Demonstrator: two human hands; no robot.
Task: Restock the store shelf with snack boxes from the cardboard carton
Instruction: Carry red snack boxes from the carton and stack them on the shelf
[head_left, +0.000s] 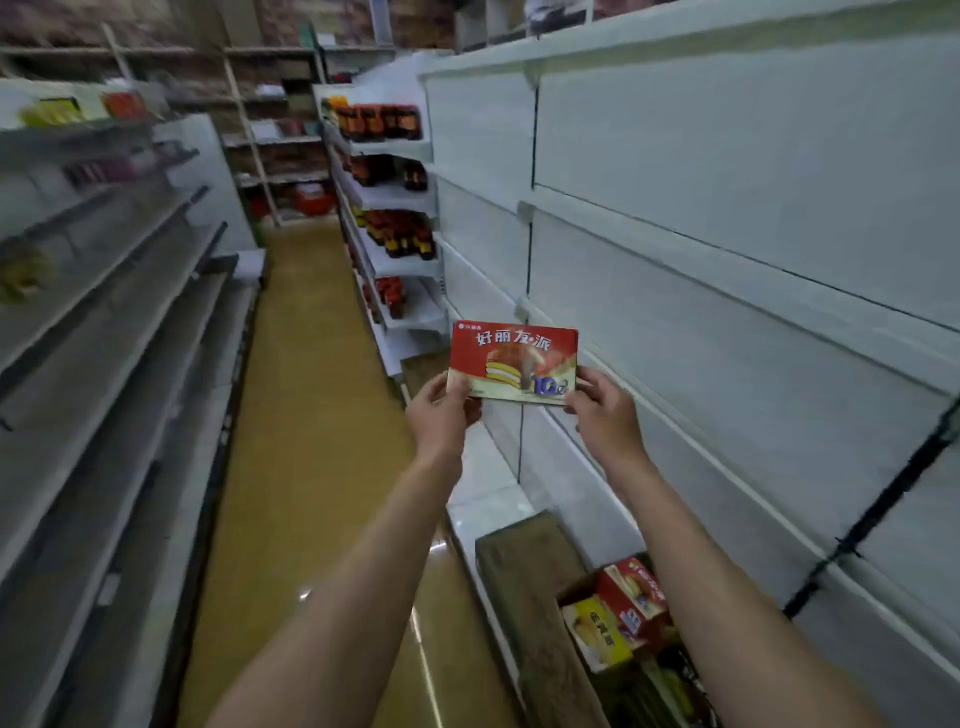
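snack box between both hands, carton partly behind right forearm

A red snack box (white lettering, cream lower band) is showing against white shelving; yellow-tan floor is gleaming.

On the red snack box, "好丽友·派" is printed in white characters across the top and a blue "10" is shown at its lower right, while the print on the boxes in the cardboard carton cannot be read.
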